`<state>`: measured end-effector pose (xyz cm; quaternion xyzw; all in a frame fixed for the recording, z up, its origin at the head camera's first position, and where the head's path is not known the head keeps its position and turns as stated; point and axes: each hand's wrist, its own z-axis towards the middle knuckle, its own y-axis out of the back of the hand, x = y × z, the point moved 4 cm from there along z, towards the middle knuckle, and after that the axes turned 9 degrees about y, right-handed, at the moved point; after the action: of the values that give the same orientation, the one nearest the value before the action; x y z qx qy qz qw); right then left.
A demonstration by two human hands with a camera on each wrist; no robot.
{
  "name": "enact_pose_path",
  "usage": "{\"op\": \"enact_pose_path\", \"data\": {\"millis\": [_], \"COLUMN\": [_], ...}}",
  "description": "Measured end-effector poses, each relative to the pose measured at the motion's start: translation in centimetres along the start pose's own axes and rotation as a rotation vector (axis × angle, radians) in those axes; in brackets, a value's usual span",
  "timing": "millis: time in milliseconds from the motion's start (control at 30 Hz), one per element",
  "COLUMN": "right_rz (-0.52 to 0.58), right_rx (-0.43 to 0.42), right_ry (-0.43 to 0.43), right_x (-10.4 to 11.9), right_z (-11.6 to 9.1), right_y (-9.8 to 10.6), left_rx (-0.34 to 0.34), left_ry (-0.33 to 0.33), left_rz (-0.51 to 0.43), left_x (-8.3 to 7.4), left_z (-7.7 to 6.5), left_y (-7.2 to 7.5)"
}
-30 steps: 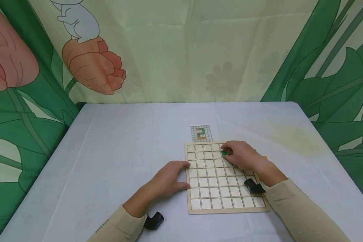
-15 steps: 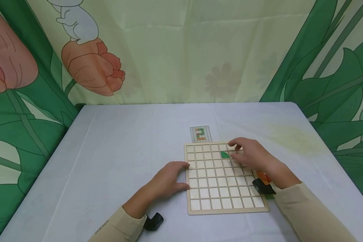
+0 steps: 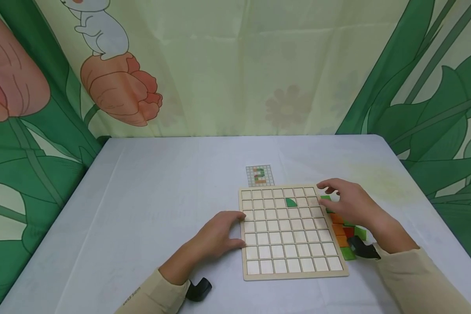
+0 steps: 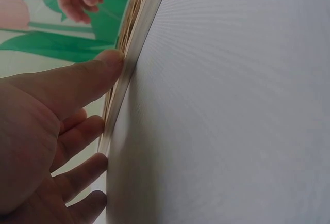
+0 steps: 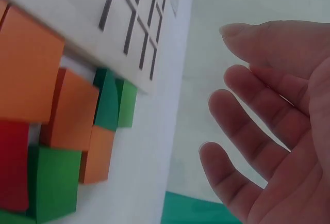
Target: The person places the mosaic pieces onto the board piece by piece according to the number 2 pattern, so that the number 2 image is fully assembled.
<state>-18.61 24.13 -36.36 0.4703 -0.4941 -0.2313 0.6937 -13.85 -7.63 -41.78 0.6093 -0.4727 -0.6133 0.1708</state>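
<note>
A wooden grid board (image 3: 295, 277) lies on the table, with a green quarter-round block (image 3: 291, 203) in a cell of its second row. My left hand (image 3: 220, 233) rests at the board's left edge, thumb and fingertips spread against the frame. Beyond the board's right edge, my right hand (image 3: 351, 203) hovers with loosely bent fingers and holds nothing. Close beneath it are several blocks: orange ones (image 5: 31, 64), a red one (image 5: 13, 164) and green ones (image 5: 56, 182). My right wrist and forearm partly cover this group in the head view.
A small gridded pattern card (image 3: 260, 175) with a green and orange figure lies just behind the board. White cloth covers the table (image 3: 172, 183). A printed curtain (image 3: 220, 78) hangs behind the far edge. Both wrists carry black camera mounts (image 3: 199, 289).
My right hand let go of the green quarter-round block in the board's second row and moved right, past the board's edge. The colored blocks came into view. My left hand stayed still.
</note>
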Motion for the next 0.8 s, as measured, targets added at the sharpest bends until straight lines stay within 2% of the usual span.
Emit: {"op": "enact_pose_path", "data": {"millis": [400, 800], "right_rz": [0.009, 0.002], "right_rx": [0.023, 0.025], "right_ry": [-0.109, -0.162], "right_x": [-2.6, -4.1], "right_z": [-1.5, -2.6], "right_y": [0.3, 0.2], "left_rx": [-0.002, -0.006], "left_ry": [0.009, -0.002], "left_rz": [0.002, -0.008], "left_x": [0.0, 0.1], "left_z": [0.0, 0.0], "left_y": [0.0, 0.0]}}
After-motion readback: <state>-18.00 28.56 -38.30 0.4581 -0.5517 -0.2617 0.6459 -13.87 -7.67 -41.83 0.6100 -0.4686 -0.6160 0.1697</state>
